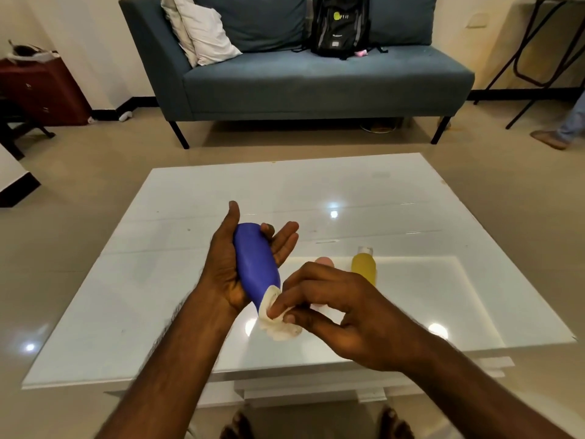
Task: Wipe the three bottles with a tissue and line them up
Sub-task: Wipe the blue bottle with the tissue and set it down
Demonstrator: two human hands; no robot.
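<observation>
Currently left hand (228,274) grips tilted blue plastic bottle (253,261) above white counter (190,217); right hand (348,312) pinches crumpled white tissue (278,324) against its near end. Right of blue plastic bottle: upright yellow bottle (364,267), pink bottle (323,260) partly hidden.

A glossy white table (221,191) is shown on a beige tiled floor (95,160); behind it, a blue-grey sofa (316,83) bearing a white pillow (205,36) and black backpack (340,26) is set against cream walls (79,42).

Past my right hand (342,308) and its pinched tissue (278,326), the pink bottle (324,260) and yellow bottle (363,269) stand close together, barring that way. Left of my left hand (228,270) and its blue bottle (253,261), the white table (126,280) lies open.
</observation>
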